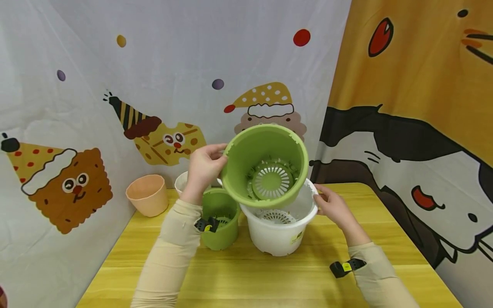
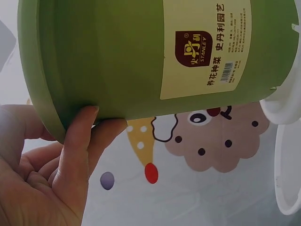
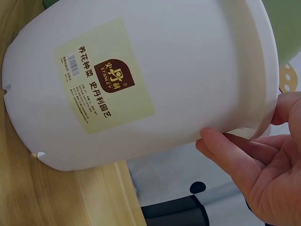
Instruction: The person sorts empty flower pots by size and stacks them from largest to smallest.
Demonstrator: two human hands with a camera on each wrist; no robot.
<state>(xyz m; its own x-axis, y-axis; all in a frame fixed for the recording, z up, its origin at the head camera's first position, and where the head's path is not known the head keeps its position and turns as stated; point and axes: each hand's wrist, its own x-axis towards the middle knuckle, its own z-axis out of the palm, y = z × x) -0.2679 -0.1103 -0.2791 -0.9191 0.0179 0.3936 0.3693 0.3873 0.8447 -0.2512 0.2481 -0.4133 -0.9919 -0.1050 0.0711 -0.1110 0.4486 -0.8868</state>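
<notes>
My left hand (image 1: 204, 169) pinches the rim of a large green plastic flowerpot (image 1: 265, 164), thumb and fingers on either side of the edge. The pot is tilted, its slotted bottom facing me, and hangs above and partly over a white flowerpot (image 1: 275, 237). That white pot stands on the table with a slotted bottom too. At its right rim, my right hand (image 1: 333, 205) grips the edge. Labels with a brown logo show on the green pot (image 2: 94, 52) in the left wrist view and on the white pot (image 3: 188, 70) in the right wrist view.
A smaller green pot (image 1: 219, 235) stands left of the white one, behind my left wrist. Farther back at the left are a peach pot (image 1: 148, 196) and a small white pot (image 1: 181, 182), partly hidden. The wooden table (image 1: 300, 282) meets a cartoon-printed curtain (image 1: 165, 55).
</notes>
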